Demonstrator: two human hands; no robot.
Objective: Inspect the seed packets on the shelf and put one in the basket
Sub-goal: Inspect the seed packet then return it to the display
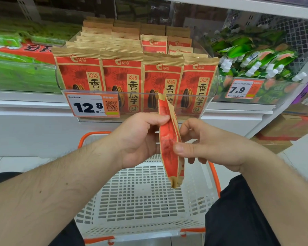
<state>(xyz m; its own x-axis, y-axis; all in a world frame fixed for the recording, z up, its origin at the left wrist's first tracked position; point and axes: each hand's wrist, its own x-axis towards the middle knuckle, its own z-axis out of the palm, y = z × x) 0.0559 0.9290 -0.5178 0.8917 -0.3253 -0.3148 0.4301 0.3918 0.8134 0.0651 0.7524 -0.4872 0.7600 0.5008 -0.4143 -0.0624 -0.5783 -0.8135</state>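
One seed packet (170,139) is held edge-on directly above the white basket (142,197), its lower end hanging over the basket's open mouth. It is a flat, narrow pouch of brown kraft paper printed red, with crimped ends. Behind the basket, a clear plastic shelf bin (137,102) holds four rows of the same packets (132,75), standing upright face-out and stacked back in files; how many stand in each file cannot be counted. Two price tags show: one reading 12.8 (92,105) clipped to the bin's front, just above the basket's far rim, and one reading 7.9 (239,89) farther right of it. Right of the bin lie glossy green pouches with white screw caps (252,59); left of it sit green wrapped packs (11,71).

The basket is a single rectangular tub of white slotted plastic with orange handles.

The left hand (140,139) has fingers curled, thumb and fingertips pinching the packet's upper left edge. The right hand (210,144) is half curled too, its thumb pressed on the packet's face at mid height, fingers behind it. The hands are close together, both clamped on the packet between them.
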